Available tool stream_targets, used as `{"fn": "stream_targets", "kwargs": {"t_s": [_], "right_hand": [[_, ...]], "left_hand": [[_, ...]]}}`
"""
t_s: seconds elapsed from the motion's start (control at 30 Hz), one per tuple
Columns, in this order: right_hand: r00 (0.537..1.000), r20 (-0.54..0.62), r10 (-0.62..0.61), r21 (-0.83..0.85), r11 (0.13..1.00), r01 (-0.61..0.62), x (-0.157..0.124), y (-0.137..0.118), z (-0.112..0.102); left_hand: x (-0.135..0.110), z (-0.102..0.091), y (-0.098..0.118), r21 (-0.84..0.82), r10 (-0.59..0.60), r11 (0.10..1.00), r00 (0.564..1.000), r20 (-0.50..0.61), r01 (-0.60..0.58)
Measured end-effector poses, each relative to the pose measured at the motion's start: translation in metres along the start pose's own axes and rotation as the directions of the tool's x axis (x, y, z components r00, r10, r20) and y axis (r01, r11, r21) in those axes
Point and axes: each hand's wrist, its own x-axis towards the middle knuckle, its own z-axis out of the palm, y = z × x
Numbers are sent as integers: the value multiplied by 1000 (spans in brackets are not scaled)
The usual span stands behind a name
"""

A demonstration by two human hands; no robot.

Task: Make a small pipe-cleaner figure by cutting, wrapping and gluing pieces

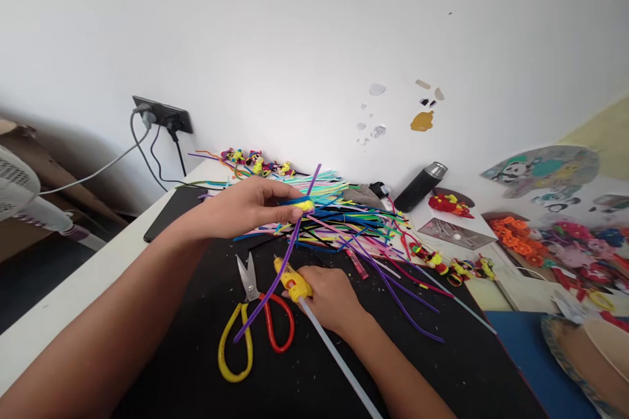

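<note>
On the black-topped surface [427, 373], with the glue gun [298, 285] as dial centre, has one heap of pipe cleaners [344, 216], too many to count, at one o'clock; one pair of scissors [252, 292] at eight. Stretches the left hand [253, 209] forward, pinching one purple pipe cleaner [293, 242] and one yellow piece [305, 205] at twelve. Curls the right hand [327, 294] round the gun, aiming it toward eleven. Shows fuzzy fibre, steel blades [242, 275], looped handles [291, 324], one translucent glue stick [339, 355].

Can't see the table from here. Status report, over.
Left hand pinching small yellow piece with long purple pipe cleaner. Right hand holding yellow glue gun. Red-and-yellow-handled metal scissors lie under cleaner's end.
</note>
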Motion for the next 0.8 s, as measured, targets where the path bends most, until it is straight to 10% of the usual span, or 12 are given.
{"fn": "stream_targets", "kwargs": {"t_s": [0.8], "right_hand": [[992, 119, 30, -57, 998, -23, -3, 6, -14]], "left_hand": [[6, 16, -1, 102, 14, 995, 999, 33, -17]]}}
